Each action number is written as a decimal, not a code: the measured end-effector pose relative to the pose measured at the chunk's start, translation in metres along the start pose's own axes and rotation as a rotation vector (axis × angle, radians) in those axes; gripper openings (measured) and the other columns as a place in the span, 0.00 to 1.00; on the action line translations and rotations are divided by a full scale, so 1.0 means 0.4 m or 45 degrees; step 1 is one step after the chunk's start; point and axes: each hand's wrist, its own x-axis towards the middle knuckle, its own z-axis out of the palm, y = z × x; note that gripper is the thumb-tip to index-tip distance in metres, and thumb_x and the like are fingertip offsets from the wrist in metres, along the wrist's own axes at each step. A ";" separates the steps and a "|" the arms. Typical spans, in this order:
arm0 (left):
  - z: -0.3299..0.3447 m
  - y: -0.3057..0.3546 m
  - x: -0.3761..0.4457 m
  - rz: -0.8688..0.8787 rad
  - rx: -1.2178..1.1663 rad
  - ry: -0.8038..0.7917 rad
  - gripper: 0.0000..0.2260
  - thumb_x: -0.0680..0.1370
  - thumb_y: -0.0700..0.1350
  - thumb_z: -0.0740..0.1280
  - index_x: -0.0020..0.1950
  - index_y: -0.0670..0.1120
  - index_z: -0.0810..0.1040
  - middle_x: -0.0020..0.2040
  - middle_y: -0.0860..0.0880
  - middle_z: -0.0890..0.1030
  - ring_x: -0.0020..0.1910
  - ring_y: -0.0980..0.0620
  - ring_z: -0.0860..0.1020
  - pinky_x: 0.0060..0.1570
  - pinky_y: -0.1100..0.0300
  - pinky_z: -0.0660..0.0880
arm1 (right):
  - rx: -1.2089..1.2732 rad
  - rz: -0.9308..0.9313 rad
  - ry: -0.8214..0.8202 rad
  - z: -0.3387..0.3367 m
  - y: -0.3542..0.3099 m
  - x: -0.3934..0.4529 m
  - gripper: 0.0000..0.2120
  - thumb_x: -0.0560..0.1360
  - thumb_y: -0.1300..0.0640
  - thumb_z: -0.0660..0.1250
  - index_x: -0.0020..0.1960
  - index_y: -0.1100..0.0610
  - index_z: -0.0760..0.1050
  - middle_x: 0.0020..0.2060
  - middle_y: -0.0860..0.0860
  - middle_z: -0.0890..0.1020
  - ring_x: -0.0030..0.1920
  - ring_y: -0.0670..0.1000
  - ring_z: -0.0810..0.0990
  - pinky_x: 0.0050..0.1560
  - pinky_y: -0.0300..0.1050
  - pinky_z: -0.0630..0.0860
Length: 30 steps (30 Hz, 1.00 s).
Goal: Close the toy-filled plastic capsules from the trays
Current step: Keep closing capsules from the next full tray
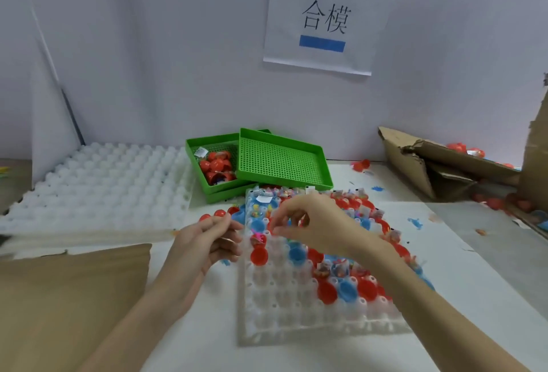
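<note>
Clear tray [296,306] at 6 o'clock on the tabletop [462,268], red and blue capsules [327,291] seated toward 3 o'clock. Right hand [314,223] over the tray, fingers curled down; blurred, grasp unclear. Left hand [207,241] at tray's 9 o'clock edge, fingers curled, contents unclear. Green trays [281,161] at 12 o'clock.

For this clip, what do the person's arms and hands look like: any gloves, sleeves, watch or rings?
Both hands are bare: no gloves on the left hand or the right hand. Both forearms are uncovered as far as the picture's edge, with no sleeve in view. No watch, bracelet or ring shows, though the fingers are somewhat blurred.
</note>
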 end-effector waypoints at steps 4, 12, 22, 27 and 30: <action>-0.003 0.001 -0.002 -0.015 0.059 -0.007 0.14 0.83 0.44 0.66 0.43 0.42 0.87 0.39 0.41 0.82 0.35 0.47 0.81 0.33 0.60 0.79 | -0.156 0.017 -0.090 0.020 -0.009 -0.052 0.03 0.77 0.57 0.74 0.49 0.49 0.85 0.43 0.41 0.83 0.43 0.39 0.80 0.43 0.30 0.76; 0.003 -0.003 -0.004 -0.027 0.087 -0.057 0.14 0.83 0.45 0.67 0.43 0.43 0.87 0.39 0.43 0.83 0.35 0.47 0.81 0.34 0.60 0.79 | -0.300 0.059 -0.144 -0.009 -0.002 -0.098 0.04 0.76 0.50 0.76 0.48 0.49 0.84 0.42 0.41 0.79 0.43 0.38 0.74 0.45 0.32 0.73; 0.006 -0.010 -0.006 0.018 0.120 -0.084 0.11 0.82 0.44 0.68 0.44 0.43 0.87 0.39 0.44 0.83 0.36 0.47 0.81 0.35 0.61 0.79 | -0.491 -0.020 -0.090 -0.004 -0.017 -0.108 0.02 0.79 0.55 0.71 0.51 0.52 0.83 0.47 0.44 0.76 0.47 0.42 0.71 0.49 0.34 0.71; 0.017 -0.004 -0.013 0.290 0.265 0.011 0.06 0.76 0.48 0.74 0.50 0.49 0.86 0.45 0.48 0.85 0.40 0.50 0.81 0.40 0.61 0.79 | -0.486 -0.122 0.029 -0.023 -0.048 -0.112 0.02 0.79 0.55 0.73 0.51 0.51 0.84 0.48 0.45 0.76 0.48 0.44 0.73 0.50 0.38 0.74; 0.021 -0.006 -0.015 0.348 0.344 0.009 0.13 0.73 0.52 0.75 0.56 0.50 0.84 0.51 0.51 0.85 0.48 0.54 0.84 0.50 0.63 0.80 | -0.379 -0.236 0.138 -0.013 -0.074 -0.111 0.02 0.77 0.56 0.75 0.50 0.50 0.85 0.45 0.43 0.75 0.45 0.44 0.72 0.47 0.34 0.71</action>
